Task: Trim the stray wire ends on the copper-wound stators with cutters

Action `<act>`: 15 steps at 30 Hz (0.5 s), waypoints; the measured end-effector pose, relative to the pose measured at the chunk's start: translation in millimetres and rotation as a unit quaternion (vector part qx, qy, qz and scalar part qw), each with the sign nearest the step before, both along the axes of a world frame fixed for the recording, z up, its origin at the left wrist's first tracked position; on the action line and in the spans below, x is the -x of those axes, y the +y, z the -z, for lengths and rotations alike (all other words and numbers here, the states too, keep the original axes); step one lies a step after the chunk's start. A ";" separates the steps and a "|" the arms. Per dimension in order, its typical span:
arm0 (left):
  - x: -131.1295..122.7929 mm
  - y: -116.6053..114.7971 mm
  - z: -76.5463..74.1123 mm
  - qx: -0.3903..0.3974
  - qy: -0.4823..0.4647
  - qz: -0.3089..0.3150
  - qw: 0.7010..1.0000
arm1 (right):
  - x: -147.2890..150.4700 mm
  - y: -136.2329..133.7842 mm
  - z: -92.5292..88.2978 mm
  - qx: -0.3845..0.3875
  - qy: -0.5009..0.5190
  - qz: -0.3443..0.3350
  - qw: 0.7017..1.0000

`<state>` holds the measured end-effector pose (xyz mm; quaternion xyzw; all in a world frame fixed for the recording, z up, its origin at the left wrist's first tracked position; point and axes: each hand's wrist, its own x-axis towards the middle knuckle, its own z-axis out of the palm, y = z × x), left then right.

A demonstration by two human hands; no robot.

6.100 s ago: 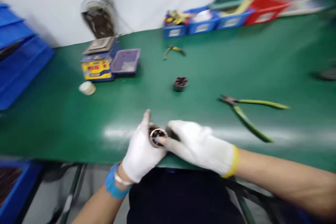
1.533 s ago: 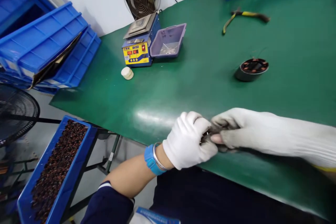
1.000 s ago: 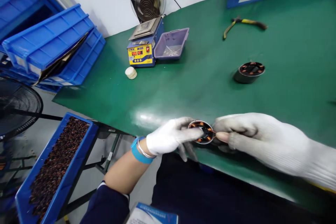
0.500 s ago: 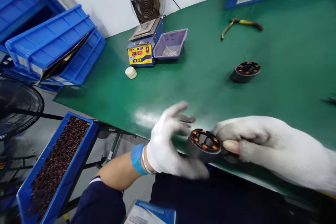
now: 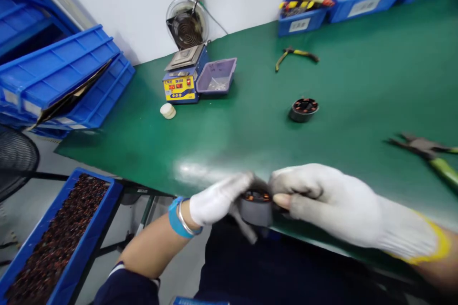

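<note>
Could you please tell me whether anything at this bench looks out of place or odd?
Two things: a brown sheet pokes out from between the stacked blue crates, as if caught there. The right hand's glove leaves the thumb tip bare, though the rest is covered.

The green table bears pliers, a dark ring, a purple tray.

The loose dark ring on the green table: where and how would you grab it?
I'd take the loose dark ring by its outer wall, probably from above, pinching opposite sides: it sits flat, opening upward, its plain wall exposed, while the inside is crowded and flecked with copper colour.
</note>
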<state>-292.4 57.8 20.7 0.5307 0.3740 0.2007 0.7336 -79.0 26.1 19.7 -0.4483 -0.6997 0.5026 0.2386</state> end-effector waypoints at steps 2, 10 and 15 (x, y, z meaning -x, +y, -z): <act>-0.2 2.4 -0.7 -0.007 0.068 0.080 0.994 | 0.1 1.0 -5.1 -0.017 -0.041 0.001 0.999; 7.4 13.4 -2.8 -0.156 -0.050 -0.033 0.986 | -5.1 8.0 -27.5 0.009 -0.075 0.012 0.997; -7.3 12.1 10.5 -0.473 0.142 0.043 0.869 | -7.0 3.7 -24.7 -0.072 -0.157 0.024 0.985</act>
